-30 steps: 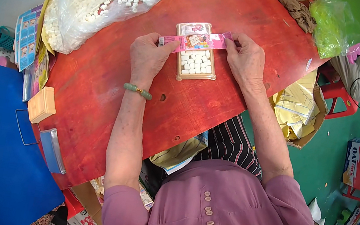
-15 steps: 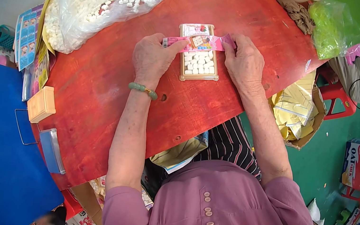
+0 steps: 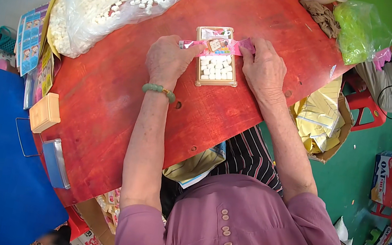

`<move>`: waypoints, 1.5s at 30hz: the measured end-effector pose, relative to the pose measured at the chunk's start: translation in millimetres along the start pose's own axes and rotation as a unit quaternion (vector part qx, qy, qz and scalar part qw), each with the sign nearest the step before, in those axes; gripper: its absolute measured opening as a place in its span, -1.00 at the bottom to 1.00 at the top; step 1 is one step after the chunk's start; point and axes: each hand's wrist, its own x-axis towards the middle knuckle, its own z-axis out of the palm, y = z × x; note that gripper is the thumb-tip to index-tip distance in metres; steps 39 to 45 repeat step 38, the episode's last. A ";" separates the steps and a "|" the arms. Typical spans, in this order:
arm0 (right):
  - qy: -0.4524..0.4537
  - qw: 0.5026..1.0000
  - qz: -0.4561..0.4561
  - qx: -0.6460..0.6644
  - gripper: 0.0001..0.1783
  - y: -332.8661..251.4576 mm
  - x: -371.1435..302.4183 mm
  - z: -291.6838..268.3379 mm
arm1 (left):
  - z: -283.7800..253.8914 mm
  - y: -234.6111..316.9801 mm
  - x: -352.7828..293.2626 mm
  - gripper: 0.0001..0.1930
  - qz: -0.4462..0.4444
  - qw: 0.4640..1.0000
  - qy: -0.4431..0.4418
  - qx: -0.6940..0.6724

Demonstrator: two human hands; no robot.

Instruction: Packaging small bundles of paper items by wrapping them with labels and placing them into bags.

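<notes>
A pink printed paper strip [image 3: 222, 47] lies crosswise over a small clear-topped tray [image 3: 216, 82] with a tan rim. White marshmallow-like pieces [image 3: 215, 68] fill the tray's near part, and its far end shows a printed picture. My left hand [image 3: 168, 59], with a green bead bracelet above it at the wrist, pinches the strip's left end. The other end, folded up a little, is between the thumb and fingers of my right hand [image 3: 264, 67]. Both hands are beside the tray, on the red table [image 3: 128, 121].
A big clear bag of white pieces [image 3: 82, 24] covers the far left. On the left edge stand a tan box stack [image 3: 45, 113] and a blue pack [image 3: 57, 163]. Far right are a brown cloth [image 3: 321, 17] and a green plastic bag [image 3: 356, 35]. A carton of yellow sheets [image 3: 319, 115] stands below.
My left hand and forearm have shifted slightly to the right. Both hands still hold the strip's ends across the tray, which stays nearly in place.
</notes>
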 end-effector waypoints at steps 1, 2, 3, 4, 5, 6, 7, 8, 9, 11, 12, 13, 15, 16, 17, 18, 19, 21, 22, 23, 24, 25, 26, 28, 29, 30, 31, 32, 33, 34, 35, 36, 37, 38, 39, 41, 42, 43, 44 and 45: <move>0.000 1.000 0.000 0.000 -0.72 0.1 -0.6 -0.6 | 3.4 -2.0 1.1 -0.47 0.000 1.000 0.000 -0.001; 0.002 1.000 0.008 -0.007 -0.72 0.4 -0.6 -0.8 | 7.3 -3.8 2.2 -0.46 0.019 0.999 0.032 -0.005; 0.004 1.000 0.017 -0.014 -0.71 0.9 -0.8 -0.9 | 9.9 -5.6 3.2 -0.45 0.038 0.997 0.063 -0.009; 0.005 1.000 0.015 -0.015 -0.71 1.9 -1.5 -0.9 | 11.5 -7.8 4.0 -0.45 0.039 0.997 0.065 -0.010; 0.006 0.999 0.029 -0.016 -0.70 3.3 -3.0 -0.2 | 11.3 -7.9 3.1 -0.44 0.034 0.998 0.060 -0.007; 0.008 0.999 0.043 -0.017 -0.68 4.1 -4.0 -0.9 | 11.3 -7.9 2.5 -0.43 0.028 0.998 0.055 -0.005; 0.008 0.999 0.042 -0.018 -0.68 5.6 -3.8 -4.3 | 12.0 -8.3 3.0 -0.43 0.028 0.998 0.056 -0.006; -0.001 0.998 0.063 -0.021 -0.68 5.8 -3.0 -10.8 | 12.9 -8.9 3.5 -0.44 0.033 0.998 0.062 -0.001; -0.009 0.996 0.084 -0.024 -0.67 6.3 -3.4 -15.0 | 13.2 -9.5 3.6 -0.44 0.037 0.997 0.068 0.004; 0.009 1.000 0.016 -0.022 -0.64 9.8 -8.6 -17.3 | 12.9 -8.9 2.4 -0.45 0.042 0.997 0.069 0.009; 0.028 0.998 -0.051 -0.019 -0.60 10.0 -10.5 -18.3 | 12.6 -8.3 2.0 -0.45 0.047 0.996 0.070 0.014; 0.027 0.998 -0.052 -0.019 -0.60 6.9 -11.2 -16.9 | 12.3 -8.6 2.4 -0.45 0.046 0.996 0.070 0.014; 0.030 0.981 -0.189 -0.029 -0.57 -7.1 -12.3 -11.3 | 11.5 -8.5 2.9 -0.45 0.044 0.997 0.066 0.010; 0.029 0.981 -0.188 -0.029 -0.57 -12.0 -14.2 -9.3 | 11.1 -7.5 2.1 -0.45 0.043 0.997 0.064 0.010; -0.022 0.975 -0.215 -0.052 -0.55 -17.0 -15.4 -7.8 | 5.2 -1.3 -0.6 -0.48 0.028 0.999 0.035 0.021; -0.072 0.965 -0.242 -0.074 -0.54 -19.4 -15.9 -6.7 | 2.3 1.8 -1.9 -0.48 0.013 0.999 0.005 0.031; -0.085 0.967 -0.231 -0.064 -0.52 -14.9 -16.9 2.2 | 5.9 -0.2 -0.3 -0.48 0.013 0.999 0.004 0.031; -0.090 0.966 -0.228 -0.081 -0.50 -17.7 -16.6 -1.4 | 12.4 -7.2 -0.1 -0.44 0.056 0.995 0.077 0.003; -0.092 0.965 -0.222 -0.101 -0.49 -18.6 -16.9 -2.5 | 13.7 -10.9 0.3 -0.44 0.053 0.996 0.076 0.003; -0.093 0.965 -0.221 -0.102 -0.49 -18.3 -18.5 -1.2 | 11.9 -8.6 0.6 -0.44 0.053 0.996 0.071 0.009; -0.080 0.968 -0.213 -0.106 -0.48 -19.0 -21.3 1.4 | 10.7 -6.6 1.0 -0.44 0.054 0.996 0.065 0.016; -0.067 0.970 -0.204 -0.111 -0.48 -19.4 -22.8 2.8 | 10.4 -5.1 1.9 -0.44 0.055 0.996 0.064 0.015; -0.070 0.970 -0.203 -0.110 -0.48 -21.2 -24.1 2.6 | 10.0 -6.0 1.5 -0.44 0.047 0.997 0.057 0.018; -0.068 0.972 -0.161 -0.157 -0.45 -24.5 -25.7 0.6 | 11.9 -7.8 1.5 -0.45 0.038 0.998 0.048 0.022; -0.068 0.972 -0.160 -0.158 -0.45 -22.6 -24.8 -0.1 | 13.2 -7.9 3.2 -0.45 0.041 0.998 0.054 0.019; -0.070 0.975 -0.162 -0.137 -0.45 -18.4 -22.4 -1.4 | 13.6 -8.1 3.9 -0.45 0.045 0.997 0.060 0.016; -0.071 0.977 -0.163 -0.117 -0.45 -14.7 -19.7 -2.3 | 13.2 -8.9 3.3 -0.45 0.045 0.997 0.060 0.016; -0.070 0.977 -0.164 -0.118 -0.45 -10.7 -16.5 -3.3 | 12.6 -8.1 2.5 -0.45 0.045 0.997 0.062 0.017; -0.077 0.981 -0.149 -0.092 -0.47 -6.7 -13.2 -3.6 | 11.9 -7.5 1.7 -0.45 0.045 0.997 0.065 0.018; -0.084 0.985 -0.135 -0.066 -0.48 -4.4 -9.8 -3.7 | 11.3 -6.9 1.0 -0.45 0.045 0.997 0.066 0.017; -0.084 0.985 -0.137 -0.066 -0.48 -3.8 -6.1 -3.4 | 11.2 -6.9 0.5 -0.46 0.039 0.997 0.060 0.018; -0.095 0.989 -0.107 -0.031 -0.50 -4.2 -2.1 -3.8 | 10.9 -7.0 0.1 -0.46 0.033 0.998 0.053 0.018; -0.107 0.991 -0.077 0.004 -0.52 -5.7 1.9 -4.5 | 10.3 -6.8 -0.4 -0.47 0.032 0.998 0.055 0.025; -0.146 0.988 -0.036 0.045 -0.52 -8.9 6.4 -7.7 | 10.0 -5.3 -0.6 -0.47 0.033 0.997 0.056 0.031; -0.146 0.988 -0.036 0.045 -0.52 -8.9 6.4 -7.7 | 10.0 -5.3 -0.6 -0.47 0.033 0.997 0.056 0.031; -0.146 0.988 -0.036 0.045 -0.52 -8.9 6.4 -7.7 | 10.0 -5.3 -0.6 -0.47 0.033 0.997 0.056 0.031; -0.146 0.988 -0.036 0.045 -0.52 -8.9 6.4 -7.7 | 10.0 -5.3 -0.6 -0.47 0.033 0.997 0.056 0.031; -0.146 0.988 -0.036 0.045 -0.52 -8.9 6.4 -7.7 | 10.0 -5.3 -0.6 -0.47 0.033 0.997 0.056 0.031; -0.146 0.988 -0.036 0.045 -0.52 -8.9 6.4 -7.7 | 10.0 -5.3 -0.6 -0.47 0.033 0.997 0.056 0.031; -0.146 0.988 -0.036 0.045 -0.52 -8.9 6.4 -7.7 | 10.0 -5.3 -0.6 -0.47 0.033 0.997 0.056 0.031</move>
